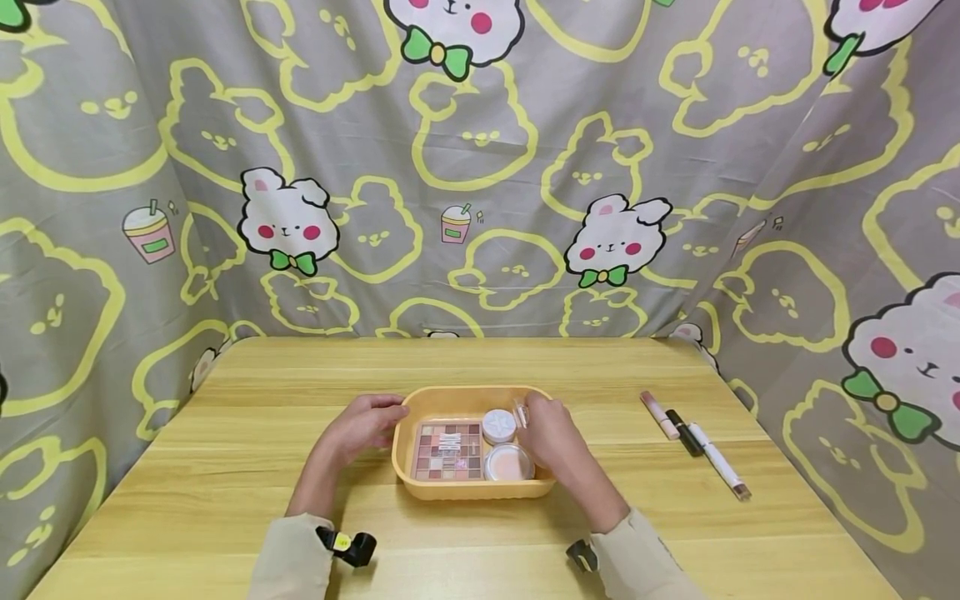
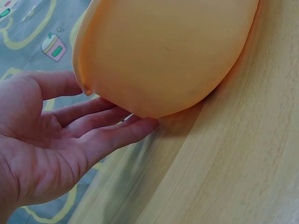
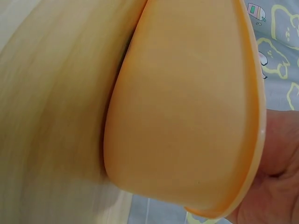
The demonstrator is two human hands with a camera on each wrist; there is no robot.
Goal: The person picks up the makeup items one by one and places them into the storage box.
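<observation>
A yellow-orange plastic basket [image 1: 480, 492] sits on the table in the head view. It holds an eyeshadow palette [image 1: 448, 452] at left, a white round jar [image 1: 498, 426] and a round compact [image 1: 508, 463] with a pale pink centre. My left hand [image 1: 365, 427] is at the basket's left end, its fingers extended; in the left wrist view the fingertips [image 2: 148, 124] reach the lower edge. Over the right end my right hand [image 1: 551, 433] reaches inside, fingers curled, with a small clear item [image 1: 521, 413] at them. The right wrist view shows mostly the basket's outer wall.
To the right on the wooden table [image 1: 225, 475] lie a pink tube [image 1: 659, 415], a black tube [image 1: 685, 433] and a long white tube [image 1: 718, 461], side by side and slanted. A patterned grey curtain [image 1: 480, 150] hangs behind and at both sides.
</observation>
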